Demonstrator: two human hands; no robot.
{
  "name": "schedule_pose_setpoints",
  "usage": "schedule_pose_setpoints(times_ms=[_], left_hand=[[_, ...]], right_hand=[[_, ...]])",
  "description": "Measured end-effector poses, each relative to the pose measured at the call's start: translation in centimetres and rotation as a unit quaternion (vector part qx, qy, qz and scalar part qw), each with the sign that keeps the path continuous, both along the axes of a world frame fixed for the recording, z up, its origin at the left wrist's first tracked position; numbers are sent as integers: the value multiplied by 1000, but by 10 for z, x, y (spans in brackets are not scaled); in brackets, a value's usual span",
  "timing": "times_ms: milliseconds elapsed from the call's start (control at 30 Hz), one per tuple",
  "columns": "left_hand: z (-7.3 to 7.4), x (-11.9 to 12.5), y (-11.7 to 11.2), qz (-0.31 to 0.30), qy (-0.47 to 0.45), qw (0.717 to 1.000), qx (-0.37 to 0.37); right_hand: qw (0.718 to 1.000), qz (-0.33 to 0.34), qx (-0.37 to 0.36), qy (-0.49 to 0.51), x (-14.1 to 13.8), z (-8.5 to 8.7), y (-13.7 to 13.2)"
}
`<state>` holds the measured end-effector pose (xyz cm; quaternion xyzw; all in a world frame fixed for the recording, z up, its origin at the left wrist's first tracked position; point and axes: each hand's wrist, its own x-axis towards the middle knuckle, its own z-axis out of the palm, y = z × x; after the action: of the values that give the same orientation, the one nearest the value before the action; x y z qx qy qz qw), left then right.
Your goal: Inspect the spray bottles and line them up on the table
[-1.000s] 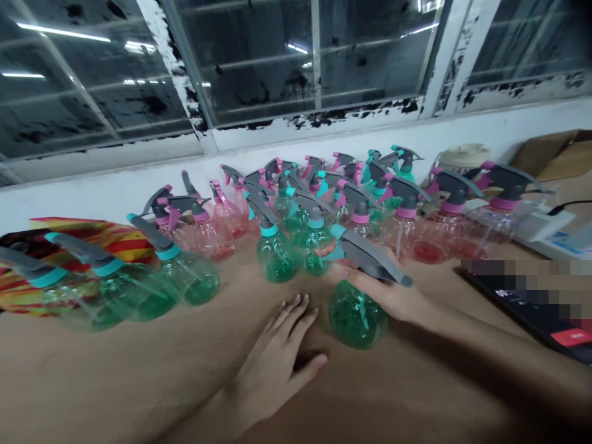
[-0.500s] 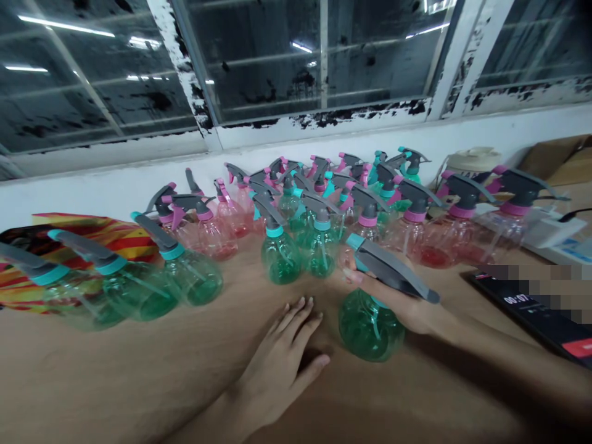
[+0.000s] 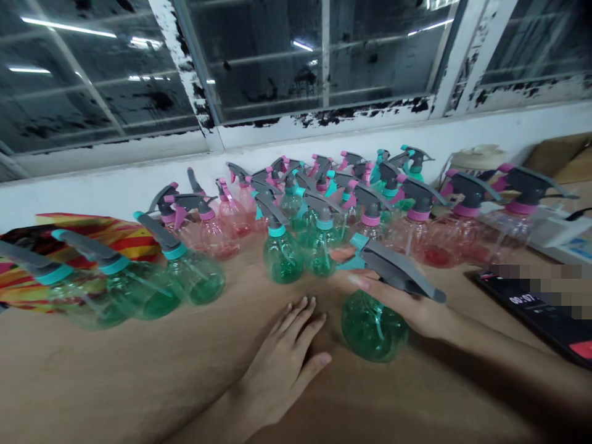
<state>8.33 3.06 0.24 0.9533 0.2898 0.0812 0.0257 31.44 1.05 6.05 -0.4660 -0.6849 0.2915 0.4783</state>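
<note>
My right hand [image 3: 416,308] is wrapped round the neck of a green spray bottle [image 3: 374,330], below its grey head. The bottle stands on the table, and its teal trigger sticks out beside my fingers. Part of my grip is hidden behind the head. Flat on the tabletop to the left lies my left hand [image 3: 282,364], open and holding nothing. Just beyond it stand two more green spray bottles, the nearer being a round one [image 3: 283,259] with a teal collar.
Green spray bottles [image 3: 197,280] stand at the left by a red-yellow patterned bag [image 3: 124,237]. Pink spray bottles [image 3: 419,237] and green ones crowd the back along the wall. A phone [image 3: 531,314] showing a timer lies at the right, near a white device [image 3: 550,228].
The fingers of my right hand have loosened and straightened, and the teal trigger has swung outward from the bottle's neck. My left hand stays flat in place.
</note>
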Motion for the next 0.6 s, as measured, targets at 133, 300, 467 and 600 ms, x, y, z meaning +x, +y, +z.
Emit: schedule_pose_setpoints(times_ms=[133,300,467,600], left_hand=[[0,0,-1,-2,7,1000,9],[0,0,-1,-3,8,1000,12],[0,0,0,-3,8,1000,10],[-1,0,0,-3,-4,1000,12]], right_hand=[[1000,6,-2,24,-2,3,0],[999,20,-5,42,-4,5,1],[999,6,-8,50,-1,-1,4],[999,-11,6,31,2,-4,3]])
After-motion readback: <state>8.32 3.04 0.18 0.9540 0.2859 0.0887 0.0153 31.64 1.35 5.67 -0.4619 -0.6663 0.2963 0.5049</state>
